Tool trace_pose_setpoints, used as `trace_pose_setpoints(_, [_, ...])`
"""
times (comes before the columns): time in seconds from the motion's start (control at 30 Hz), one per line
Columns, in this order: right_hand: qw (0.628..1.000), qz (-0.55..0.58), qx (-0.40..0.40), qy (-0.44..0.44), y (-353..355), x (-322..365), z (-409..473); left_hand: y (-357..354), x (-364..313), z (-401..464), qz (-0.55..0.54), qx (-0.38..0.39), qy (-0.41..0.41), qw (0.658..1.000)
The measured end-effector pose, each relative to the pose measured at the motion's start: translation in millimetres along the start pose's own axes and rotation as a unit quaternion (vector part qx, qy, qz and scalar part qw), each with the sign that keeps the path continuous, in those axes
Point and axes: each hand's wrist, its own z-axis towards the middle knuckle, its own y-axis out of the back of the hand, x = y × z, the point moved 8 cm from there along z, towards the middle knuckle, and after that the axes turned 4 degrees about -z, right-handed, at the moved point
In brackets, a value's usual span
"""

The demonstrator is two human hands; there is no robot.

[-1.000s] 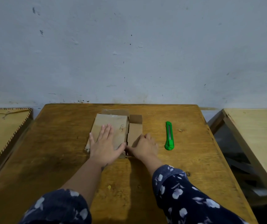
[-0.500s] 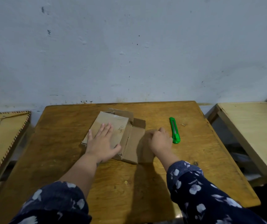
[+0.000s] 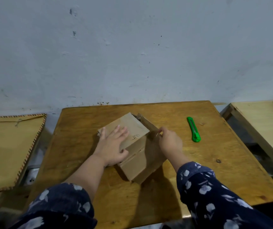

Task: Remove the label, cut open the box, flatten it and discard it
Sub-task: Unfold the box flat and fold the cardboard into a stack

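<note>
Box (image 3: 137, 164): flattened cardboard on table (image 3: 215, 162).
Left hand (image 3: 115, 147): open, flat, pressing box.
Right hand (image 3: 171, 142): pinching box flap.
Cutter (image 3: 193, 129): at 3 o'clock, untouched.

Navy floral sleeves

Both sleeves (image 3: 215, 192) are dark navy with pale blue-white flower prints, pushed up the forearms; both hands are bare.

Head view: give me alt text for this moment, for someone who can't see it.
A person's left hand presses flat on a cut-open cardboard box on a wooden table, while the right hand pinches a flap at its right edge. A green utility knife lies untouched on the table to the right, below a pale wall.
</note>
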Motion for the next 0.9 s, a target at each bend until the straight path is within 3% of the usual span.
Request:
trace_pose_setpoints(0.13, [0.998, 0.03, 0.019, -0.06, -10.0, -14.3, -23.3, -2.4, 28.6, -18.3, -0.048, -0.08, 0.107, 0.99])
trace_pose_setpoints(0.23, [0.997, -0.019, -0.014, -0.07, -8.9, -14.4, -38.1, -15.0, 40.0, -25.8, -0.173, -0.047, 0.167, 0.969])
trace_pose_setpoints(0.33, [0.992, -0.065, -0.108, 0.006, 8.3, 0.1, -42.1, -20.9, 32.1, -25.8, -0.267, -0.025, 0.15, 0.952])
trace_pose_setpoints(0.43, [0.983, -0.104, -0.107, 0.102, 6.5, 22.5, -42.2, -20.7, 32.1, -28.9, -0.286, -0.03, 0.157, 0.945])
trace_pose_setpoints(0.5, [0.984, -0.104, -0.106, 0.103, 4.7, 24.7, -42.2, -23.4, 30.5, -31.0, -0.283, -0.023, 0.155, 0.946])
trace_pose_setpoints(0.7, [0.977, 0.019, -0.2, 0.069, 48.9, 25.9, -38.5, -22.6, 33.5, -32.6, -0.28, -0.035, 0.142, 0.949])
trace_pose_setpoints(0.9, [0.987, 0.046, -0.149, 0.038, 56.6, 47.6, 20.9, -24.9, 33.1, -33.8, -0.305, -0.04, 0.131, 0.942])
